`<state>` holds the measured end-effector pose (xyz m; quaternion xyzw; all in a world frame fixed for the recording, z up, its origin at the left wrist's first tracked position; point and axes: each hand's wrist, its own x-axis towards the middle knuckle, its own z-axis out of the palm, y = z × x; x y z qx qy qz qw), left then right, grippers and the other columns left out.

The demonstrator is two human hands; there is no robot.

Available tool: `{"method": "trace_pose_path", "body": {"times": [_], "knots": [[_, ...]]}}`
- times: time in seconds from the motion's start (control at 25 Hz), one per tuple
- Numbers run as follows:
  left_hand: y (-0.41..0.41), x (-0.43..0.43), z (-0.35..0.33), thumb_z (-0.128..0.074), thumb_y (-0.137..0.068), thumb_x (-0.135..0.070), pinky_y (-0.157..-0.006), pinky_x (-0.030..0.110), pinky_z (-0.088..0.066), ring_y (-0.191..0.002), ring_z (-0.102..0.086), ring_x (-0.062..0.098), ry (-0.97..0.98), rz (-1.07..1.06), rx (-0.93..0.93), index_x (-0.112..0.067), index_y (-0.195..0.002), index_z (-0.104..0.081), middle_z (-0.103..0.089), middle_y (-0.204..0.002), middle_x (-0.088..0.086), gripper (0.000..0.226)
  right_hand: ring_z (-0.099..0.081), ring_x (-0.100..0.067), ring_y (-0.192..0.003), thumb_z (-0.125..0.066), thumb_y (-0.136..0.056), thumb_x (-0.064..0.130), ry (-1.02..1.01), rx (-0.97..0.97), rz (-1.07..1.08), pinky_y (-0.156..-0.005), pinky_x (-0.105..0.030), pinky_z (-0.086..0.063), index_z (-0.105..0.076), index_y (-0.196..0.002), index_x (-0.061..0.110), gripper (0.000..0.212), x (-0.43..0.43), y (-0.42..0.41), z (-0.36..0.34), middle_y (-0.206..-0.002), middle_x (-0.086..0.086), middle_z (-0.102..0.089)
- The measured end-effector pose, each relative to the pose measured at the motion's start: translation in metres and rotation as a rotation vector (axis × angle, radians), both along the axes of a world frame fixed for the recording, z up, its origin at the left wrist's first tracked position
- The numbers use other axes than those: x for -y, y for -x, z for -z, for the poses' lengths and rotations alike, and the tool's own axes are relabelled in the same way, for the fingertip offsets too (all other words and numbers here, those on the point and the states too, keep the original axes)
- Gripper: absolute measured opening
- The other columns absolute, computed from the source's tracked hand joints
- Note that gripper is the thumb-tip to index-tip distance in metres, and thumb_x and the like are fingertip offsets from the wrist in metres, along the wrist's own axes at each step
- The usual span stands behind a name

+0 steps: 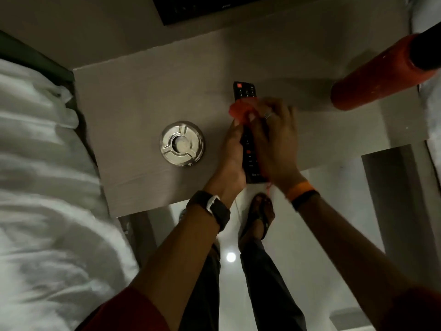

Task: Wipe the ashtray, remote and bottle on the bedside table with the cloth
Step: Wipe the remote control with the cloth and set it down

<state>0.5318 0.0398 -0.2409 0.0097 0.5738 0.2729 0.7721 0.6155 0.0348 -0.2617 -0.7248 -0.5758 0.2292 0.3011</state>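
My left hand (232, 149) grips remote (247, 130) by its lower edge; right hand (274, 139) pinches cloth (238, 109) onto it. Remote looks rigid, light, slick: I'd hold mid-body, 2 sides.

Pale wood-grain bedside table (133, 96) at centre. Round shiny metal ashtray (182, 143) on table, left of middle. Long black remote (245, 91) right of ashtray, apart from it, between left hand (232, 154) and right hand (274, 139). Crumpled red cloth (238, 111) on remote, under right hand. Tall red bottle with black cap (372, 77) far right, well apart. White rumpled bed linen (35, 187) left of table.
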Motion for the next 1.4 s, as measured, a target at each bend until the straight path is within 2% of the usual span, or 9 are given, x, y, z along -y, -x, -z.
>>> {"method": "trace_pose_path", "body": {"times": [0.12,0.24,0.36,0.48,0.72,0.92,1.04,1.2,1.4], "knots": [[0.015,0.014,0.005,-0.042,-0.102,-0.048,-0.062,0.03,-0.059,-0.07,-0.072,0.015,-0.06,0.017,-0.056,-0.018,-0.116,-0.064,-0.073,-0.086,0.002,0.04,-0.056,-0.025,-0.102,-0.048,-0.102,0.021,-0.015,-0.245,0.249,-0.094,-0.047,-0.048,-0.064,-0.1,0.024,0.016,-0.046,-0.033,0.007,-0.107,-0.011,-0.061],[0.03,0.018,0.002,-0.043,-0.101,-0.048,-0.068,0.031,-0.059,-0.077,-0.073,0.015,-0.105,-0.072,-0.104,-0.018,-0.118,-0.064,-0.075,-0.09,0.001,0.04,-0.057,-0.025,-0.112,-0.043,-0.101,0.032,-0.133,-0.174,0.286,-0.099,-0.04,-0.048,-0.063,-0.115,0.02,0.027,-0.079,-0.049,0.011,-0.121,-0.012,-0.061],[0.046,-0.005,-0.002,-0.04,-0.104,-0.042,-0.075,0.033,-0.061,-0.093,-0.072,0.017,-0.304,-0.179,-0.18,-0.017,-0.127,-0.058,-0.073,-0.108,0.005,0.038,-0.039,-0.027,-0.143,-0.034,-0.102,0.04,0.1,0.073,-0.208,-0.116,-0.049,-0.033,-0.048,-0.143,0.025,0.046,-0.102,-0.022,0.029,-0.156,-0.01,-0.04],[0.063,-0.035,-0.002,-0.039,-0.105,-0.037,-0.084,0.039,-0.058,-0.101,-0.067,0.025,-0.357,-0.246,-0.224,-0.014,-0.136,-0.053,-0.068,-0.12,0.013,0.041,-0.006,-0.025,-0.155,-0.03,-0.104,0.039,0.231,0.484,-0.583,-0.121,-0.064,-0.005,-0.036,-0.149,0.036,0.045,-0.092,0.008,0.057,-0.167,0.001,-0.014],[0.066,-0.052,0.011,-0.038,-0.106,-0.031,-0.074,0.032,-0.056,-0.081,-0.066,0.018,-0.312,-0.139,-0.283,-0.015,-0.127,-0.058,-0.068,-0.095,0.003,0.033,-0.014,-0.027,-0.154,-0.037,-0.103,0.037,0.087,0.607,-0.876,-0.119,-0.066,-0.015,-0.034,-0.148,0.04,0.045,0.009,-0.06,0.071,-0.165,0.001,-0.022],[0.027,-0.048,0.032,-0.045,-0.105,-0.019,-0.062,0.024,-0.058,-0.068,-0.068,0.008,-0.418,0.057,-0.422,-0.015,-0.104,-0.065,-0.069,-0.084,-0.001,0.02,-0.024,-0.027,-0.15,-0.067,-0.082,0.009,0.153,0.462,-0.545,-0.116,-0.065,-0.022,-0.047,-0.142,0.033,0.067,0.082,-0.07,0.058,-0.158,0.001,-0.038],[0.01,-0.047,0.044,-0.051,-0.101,-0.01,-0.069,0.027,-0.053,-0.072,-0.063,0.01,-0.489,0.123,-0.553,-0.017,-0.085,-0.067,-0.068,-0.08,-0.001,0.024,-0.045,-0.03,-0.138,-0.06,-0.075,0.003,0.137,0.393,-0.552,-0.106,-0.06,-0.038,-0.062,-0.131,0.027,0.062,0.103,-0.057,0.049,-0.146,0.002,-0.055],[0.001,-0.046,0.054,-0.059,-0.097,-0.01,-0.084,0.043,-0.059,-0.083,-0.067,0.018,-0.502,0.175,-0.672,-0.014,-0.089,-0.071,-0.07,-0.083,0.0,0.016,-0.064,-0.03,-0.117,-0.071,-0.071,-0.013,0.153,0.221,-0.528,-0.085,-0.049,-0.05,-0.074,-0.114,0.024,0.057,0.117,-0.062,0.025,-0.129,0.002,-0.068],[-0.008,-0.036,0.057,-0.067,-0.092,-0.014,-0.085,0.04,-0.06,-0.092,-0.071,0.022,-0.557,0.239,-0.806,-0.008,-0.103,-0.074,-0.076,-0.099,0.007,0.015,-0.059,0.005,-0.115,-0.056,-0.092,0.014,0.256,-0.437,-0.127,-0.099,-0.017,-0.049,-0.072,-0.108,0.028,0.026,0.14,-0.065,-0.017,-0.123,0.015,-0.065]]}}
